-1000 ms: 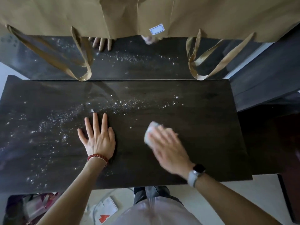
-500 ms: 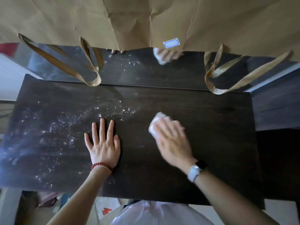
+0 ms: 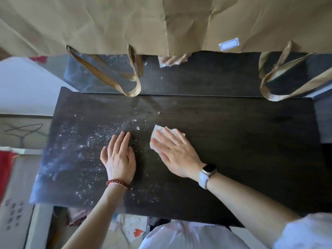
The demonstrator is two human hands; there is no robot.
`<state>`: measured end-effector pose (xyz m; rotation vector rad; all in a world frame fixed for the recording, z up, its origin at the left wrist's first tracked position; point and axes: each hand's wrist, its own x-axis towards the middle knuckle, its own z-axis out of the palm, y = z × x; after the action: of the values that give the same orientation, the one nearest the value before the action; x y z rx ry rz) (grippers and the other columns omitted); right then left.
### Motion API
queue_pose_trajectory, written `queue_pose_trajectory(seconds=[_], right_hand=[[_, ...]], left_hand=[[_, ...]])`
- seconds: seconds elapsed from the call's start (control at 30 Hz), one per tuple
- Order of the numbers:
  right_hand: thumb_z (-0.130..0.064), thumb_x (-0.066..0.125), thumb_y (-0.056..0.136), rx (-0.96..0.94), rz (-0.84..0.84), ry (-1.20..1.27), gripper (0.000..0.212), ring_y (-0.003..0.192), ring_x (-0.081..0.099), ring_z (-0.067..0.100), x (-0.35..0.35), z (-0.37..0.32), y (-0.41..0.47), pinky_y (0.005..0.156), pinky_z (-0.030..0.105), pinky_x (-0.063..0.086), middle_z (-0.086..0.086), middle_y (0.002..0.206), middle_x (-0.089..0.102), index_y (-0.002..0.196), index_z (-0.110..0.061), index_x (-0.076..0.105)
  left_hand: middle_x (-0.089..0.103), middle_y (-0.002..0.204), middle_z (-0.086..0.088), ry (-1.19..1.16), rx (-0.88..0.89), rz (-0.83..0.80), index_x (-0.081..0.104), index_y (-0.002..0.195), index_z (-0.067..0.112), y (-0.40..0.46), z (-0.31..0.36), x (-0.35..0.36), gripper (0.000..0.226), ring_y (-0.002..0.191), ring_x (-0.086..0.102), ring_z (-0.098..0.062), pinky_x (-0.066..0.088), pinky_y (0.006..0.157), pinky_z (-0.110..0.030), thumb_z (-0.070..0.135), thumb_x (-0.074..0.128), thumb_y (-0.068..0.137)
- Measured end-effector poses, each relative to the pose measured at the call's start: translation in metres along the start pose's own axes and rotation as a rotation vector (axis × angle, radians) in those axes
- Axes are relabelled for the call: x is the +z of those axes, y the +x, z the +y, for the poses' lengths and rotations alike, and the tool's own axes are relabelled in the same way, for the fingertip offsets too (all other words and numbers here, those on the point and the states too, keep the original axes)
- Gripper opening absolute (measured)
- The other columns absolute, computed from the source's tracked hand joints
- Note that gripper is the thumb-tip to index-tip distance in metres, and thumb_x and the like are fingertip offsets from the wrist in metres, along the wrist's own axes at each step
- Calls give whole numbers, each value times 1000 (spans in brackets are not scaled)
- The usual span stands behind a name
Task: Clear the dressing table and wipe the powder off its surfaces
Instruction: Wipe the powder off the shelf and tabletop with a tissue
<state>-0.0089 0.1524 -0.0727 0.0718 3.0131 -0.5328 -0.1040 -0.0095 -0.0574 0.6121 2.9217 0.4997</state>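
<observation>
The dark wooden dressing table top [image 3: 242, 159] fills the middle of the view. White powder [image 3: 100, 137] is scattered over its left half; the right half looks dark and clean. My right hand [image 3: 177, 155] presses flat on a white wipe [image 3: 158, 131] near the table's centre, the wipe showing beyond the fingertips. My left hand [image 3: 119, 159], with a red bead bracelet, rests flat on the table just left of it, fingers together on the powder. The two hands are a small gap apart.
A mirror [image 3: 206, 78] stands along the back edge and reflects the table and my hand. Brown paper bags [image 3: 125, 24] hang over its top, their ribbon handles [image 3: 133, 83] dangling to the table's back edge. Clutter lies on the floor below the front edge.
My right hand has swept the wipe leftward toward the left hand, and the powder in the table's middle is gone. The left hand's fingers have drawn together. The view has shifted left.
</observation>
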Motion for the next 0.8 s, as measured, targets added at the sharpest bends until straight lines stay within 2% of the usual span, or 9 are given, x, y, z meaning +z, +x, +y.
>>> queue_pose_trajectory(seconds=[0.07,0.13,0.2,0.27,0.43,0.57,0.67,0.73,0.8], right_hand=[[-25,27,93,114,83,-59,39,133,37,32,-7,22,-26,108,45,23,5,144,40,131,-24,40],[-24,26,93,477,125,-94,37,125,41,34,-16,43,-30,99,44,28,9,137,41,128,-23,38],[-26,27,95,873,178,-14,46,138,22,33,-19,45,-7,111,48,16,15,151,25,141,-19,26],[-28,30,96,1066,257,92,52,143,5,32,-17,29,34,115,49,3,16,155,10,145,-16,16],[-32,28,95,881,284,95,53,144,2,31,10,-48,139,115,48,0,14,156,7,145,-20,15],[-27,31,90,442,213,-23,41,135,26,33,27,-111,171,106,46,20,7,147,33,131,-24,36],[-29,32,92,193,94,-23,41,139,24,28,33,-116,141,110,44,14,4,150,32,134,-27,36],[-33,26,94,223,29,-18,47,144,12,24,32,-98,102,115,43,5,0,155,21,141,-30,27],[-35,18,95,471,60,-44,49,144,7,25,25,-67,74,116,46,4,1,156,14,144,-29,20]], left_hand=[[41,143,-7,38,-9,-7,46,131,18,6,-24,-8,48,137,26,-27,9,110,-49,27,34,85],[35,147,-9,79,-20,-34,42,134,18,12,-47,-13,52,140,19,-27,5,111,-52,31,32,85],[27,151,-7,98,-38,-68,35,137,19,17,-66,-16,55,141,11,-26,1,111,-52,34,30,85],[21,153,-5,91,-47,-89,30,139,20,21,-82,-20,53,142,6,-25,-1,111,-54,33,35,88],[8,156,1,137,-8,-145,18,142,29,37,-123,-29,55,142,-4,-22,-7,111,-53,41,33,91],[7,156,3,150,12,-160,15,142,33,45,-143,-29,56,142,-4,-21,-5,111,-53,45,35,91],[8,156,3,150,34,-162,14,143,33,44,-144,-27,57,142,-2,-22,-3,112,-54,47,33,91],[8,156,2,159,39,-163,14,143,33,45,-143,-28,56,142,-1,-23,-2,112,-55,48,29,91],[10,155,1,175,37,-157,16,143,31,44,-142,-28,57,142,1,-25,-1,111,-56,50,23,90]])
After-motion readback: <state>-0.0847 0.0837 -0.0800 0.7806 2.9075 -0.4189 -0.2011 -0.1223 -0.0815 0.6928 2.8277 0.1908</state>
